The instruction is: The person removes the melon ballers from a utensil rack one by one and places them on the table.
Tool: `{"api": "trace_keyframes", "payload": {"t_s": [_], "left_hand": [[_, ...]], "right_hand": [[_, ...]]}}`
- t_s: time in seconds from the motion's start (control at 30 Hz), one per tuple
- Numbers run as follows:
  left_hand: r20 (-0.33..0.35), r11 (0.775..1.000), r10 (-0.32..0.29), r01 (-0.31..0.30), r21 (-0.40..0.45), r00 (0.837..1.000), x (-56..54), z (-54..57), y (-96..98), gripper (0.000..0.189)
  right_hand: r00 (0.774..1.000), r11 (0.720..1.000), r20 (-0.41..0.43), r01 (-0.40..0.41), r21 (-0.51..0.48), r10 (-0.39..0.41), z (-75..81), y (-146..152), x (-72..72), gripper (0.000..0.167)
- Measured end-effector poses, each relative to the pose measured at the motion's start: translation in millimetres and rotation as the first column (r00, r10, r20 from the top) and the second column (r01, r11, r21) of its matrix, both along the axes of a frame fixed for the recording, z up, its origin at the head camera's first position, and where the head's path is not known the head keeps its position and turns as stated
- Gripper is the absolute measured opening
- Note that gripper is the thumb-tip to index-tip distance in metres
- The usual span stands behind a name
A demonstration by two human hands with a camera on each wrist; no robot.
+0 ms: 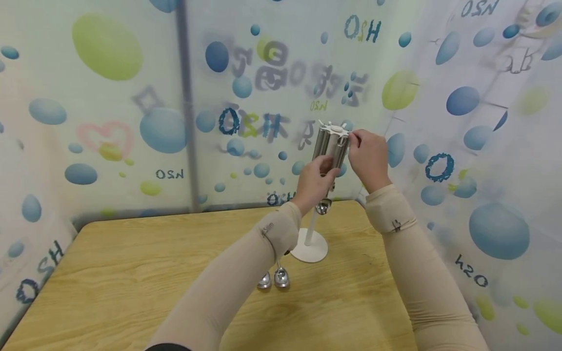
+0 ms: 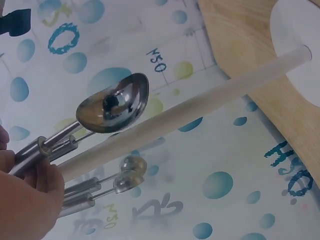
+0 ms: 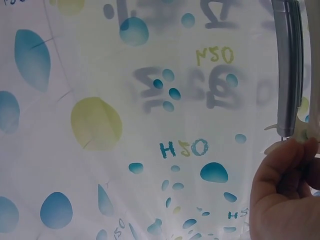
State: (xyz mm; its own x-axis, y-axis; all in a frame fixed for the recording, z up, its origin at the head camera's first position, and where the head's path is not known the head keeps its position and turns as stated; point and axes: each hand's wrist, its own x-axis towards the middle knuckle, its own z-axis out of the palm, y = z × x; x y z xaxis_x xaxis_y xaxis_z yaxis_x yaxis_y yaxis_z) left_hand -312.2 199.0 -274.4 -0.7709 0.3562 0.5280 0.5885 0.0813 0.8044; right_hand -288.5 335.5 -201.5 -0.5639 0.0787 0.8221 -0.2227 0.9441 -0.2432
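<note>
Two ladles (image 1: 282, 278) lie on the table (image 1: 145, 273), left of and nearer than the white stand (image 1: 309, 251). The left hand (image 1: 312, 183) grips the hanging ladle (image 1: 323, 206) above its bowl; rightward, the right hand (image 1: 368, 158) pinches its handle's top end.

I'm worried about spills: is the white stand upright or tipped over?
Upright. The white stand rises from its round base, which sits flat on the table.

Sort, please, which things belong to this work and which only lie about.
Belong, it seems:
left hand, gripping a spoon by its handle
right hand, at the stand's top
stand

Lying about:
two loose spoons on the table, untouched, though perhaps also for this work
</note>
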Motion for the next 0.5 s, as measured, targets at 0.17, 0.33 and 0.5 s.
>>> {"api": "trace_keyframes", "payload": {"t_s": [0.17,0.33,0.5], "left_hand": [[-0.017,1.0,0.009,-0.009,0.009,1.0,-0.4,1.4,-0.6,0.035],[-0.023,1.0,0.011,-0.011,-0.004,1.0,1.6,4.5,-1.6,0.032],[-0.054,1.0,-0.003,0.004,0.013,0.999,4.6,11.2,-3.3,0.029]], "right_hand": [[1.0,1.0,-0.001,0.0,0.0,0.0,0.0,-1,0.0,0.026],[1.0,1.0,0.007,0.003,-0.003,-0.003,-0.8,-1,1.2,0.026],[1.0,1.0,0.012,0.013,-0.006,-0.013,-0.6,0,1.1,0.026]]}}
